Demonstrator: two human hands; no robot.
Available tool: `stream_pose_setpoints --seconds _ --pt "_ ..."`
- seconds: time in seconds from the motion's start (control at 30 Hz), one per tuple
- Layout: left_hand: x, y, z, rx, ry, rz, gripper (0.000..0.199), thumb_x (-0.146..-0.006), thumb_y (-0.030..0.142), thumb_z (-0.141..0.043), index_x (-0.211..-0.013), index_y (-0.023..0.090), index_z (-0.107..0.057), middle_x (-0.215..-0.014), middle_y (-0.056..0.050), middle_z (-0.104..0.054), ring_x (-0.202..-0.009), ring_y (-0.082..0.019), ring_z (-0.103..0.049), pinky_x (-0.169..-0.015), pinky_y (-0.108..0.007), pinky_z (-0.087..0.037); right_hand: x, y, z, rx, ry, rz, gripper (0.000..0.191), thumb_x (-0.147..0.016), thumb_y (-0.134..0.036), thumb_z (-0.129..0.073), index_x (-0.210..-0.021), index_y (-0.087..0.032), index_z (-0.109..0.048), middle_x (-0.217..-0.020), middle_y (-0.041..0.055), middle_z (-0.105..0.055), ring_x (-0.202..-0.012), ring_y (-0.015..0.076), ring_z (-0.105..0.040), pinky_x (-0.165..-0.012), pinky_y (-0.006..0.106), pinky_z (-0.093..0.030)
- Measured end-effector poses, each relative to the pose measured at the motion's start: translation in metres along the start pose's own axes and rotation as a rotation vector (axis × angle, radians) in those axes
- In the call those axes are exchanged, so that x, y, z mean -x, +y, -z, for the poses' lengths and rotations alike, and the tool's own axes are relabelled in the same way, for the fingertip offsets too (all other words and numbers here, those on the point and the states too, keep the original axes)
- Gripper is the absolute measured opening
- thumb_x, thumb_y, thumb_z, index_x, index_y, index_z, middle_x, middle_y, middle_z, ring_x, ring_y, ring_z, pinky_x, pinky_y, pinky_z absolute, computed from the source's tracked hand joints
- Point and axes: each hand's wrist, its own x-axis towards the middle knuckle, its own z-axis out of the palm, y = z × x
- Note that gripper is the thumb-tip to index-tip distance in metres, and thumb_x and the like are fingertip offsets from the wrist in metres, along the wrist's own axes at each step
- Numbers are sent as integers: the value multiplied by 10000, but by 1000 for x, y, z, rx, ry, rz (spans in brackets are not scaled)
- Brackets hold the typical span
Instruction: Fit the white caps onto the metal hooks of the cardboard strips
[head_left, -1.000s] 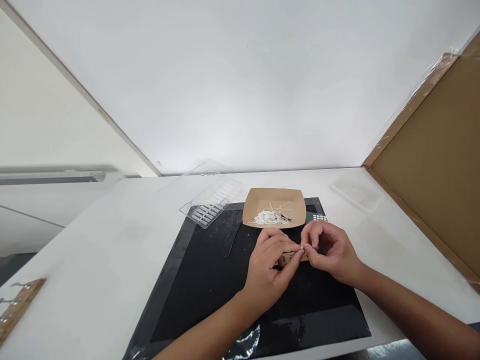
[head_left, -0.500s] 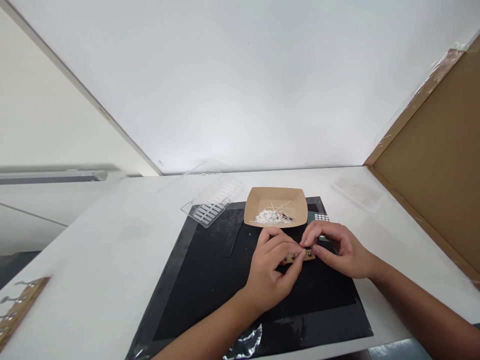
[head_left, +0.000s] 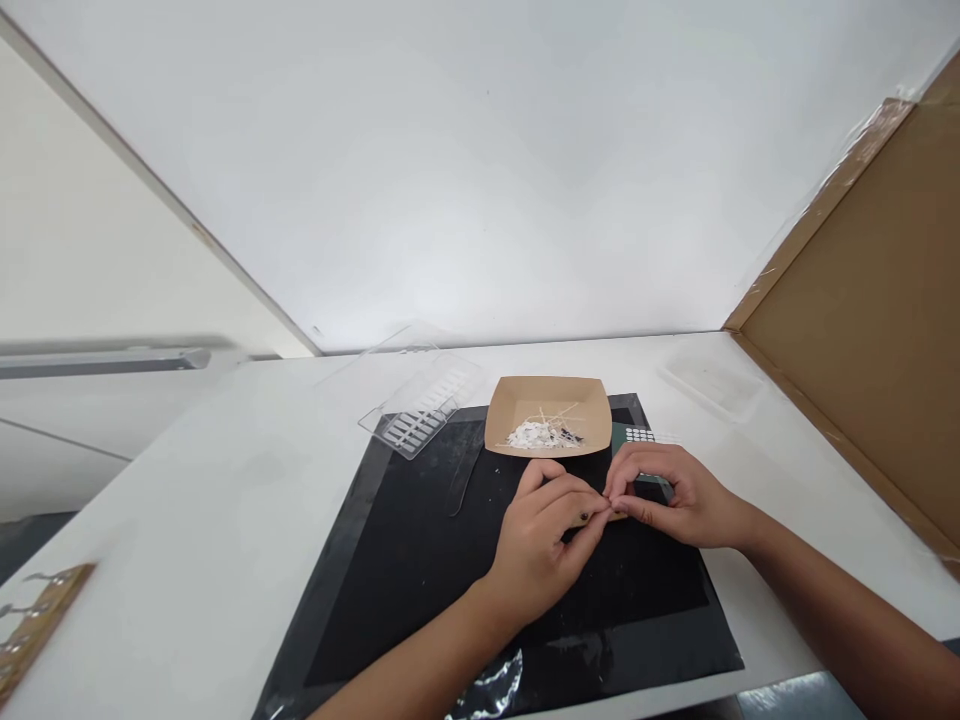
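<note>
My left hand (head_left: 546,535) is closed, its thumb and fingers pinching a small wooden strip (head_left: 579,521) with dark metal knobs on it, low over the black mat (head_left: 420,600). Most of the strip is hidden behind the fingers. My right hand (head_left: 675,497) meets the left fingertips at the strip's right part, thumb and forefinger pressed together. What lies in that pinch is too small and covered to make out.
Behind the hands stands a brown paper tray (head_left: 551,395) with white scraps and thin sticks. A clear plastic case (head_left: 416,420) with white pieces lies left, a dark flat strip (head_left: 466,475) nearer. Another clear box (head_left: 712,385) is at right. A wooden rack (head_left: 45,625) with metal stems sits far left.
My right thumb and forefinger have closed together and come against my left fingertips, covering more of the strip and its right knob. My left hand has stayed nearly in place.
</note>
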Motion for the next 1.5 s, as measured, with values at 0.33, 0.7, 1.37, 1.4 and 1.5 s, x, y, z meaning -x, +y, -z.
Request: stream_pose_setpoints --seconds 0.33,0.7,1.37,1.4,1.5 --pt "3 -3 -2 -60 -20 -68 143 -955 125 -795 -1053 216 -745 -923 5 -841 -762 -146 -733 -769 -357 -482 7 -3 9 238 -15 67 128 -1071 -249 -626 -959 -242 -686 -918 24 -725 -901 196 -677 -882 380 -499" --pt "9 -8 -14 -194 -168 82 366 -874 247 -879 -1184 188 -694 -1054 -67 -810 -959 -256 -710 -951 -468 -541 12 11 16 397 -107 -28 110 -1022 -214 -671 -914 -226 -677 -874 8 -683 -810 175 -620 -834 362 -470" --pt "14 -6 -29 -260 -255 157 143 -972 168 -746 -1094 200 -678 -897 -15 -783 -822 -212 -711 -762 -393 -460 18 16 15 514 -178 100 73 -1036 -220 -643 -974 -221 -681 -868 11 -687 -741 158 -604 -780 361 -457" --pt "14 -7 -30 -250 -258 166 146 -972 165 -746 -1095 202 -678 -902 -11 -784 -826 -211 -711 -771 -393 -458 18 16 15 513 -180 94 77 -1039 -225 -643 -973 -221 -682 -872 13 -689 -746 160 -605 -783 361 -459" --pt "14 -7 -30 -228 -265 185 143 -970 166 -754 -1086 205 -678 -917 -6 -787 -854 -215 -718 -793 -395 -455 18 15 17 513 -174 76 84 -1039 -222 -637 -969 -222 -683 -868 17 -682 -757 167 -600 -790 364 -467"
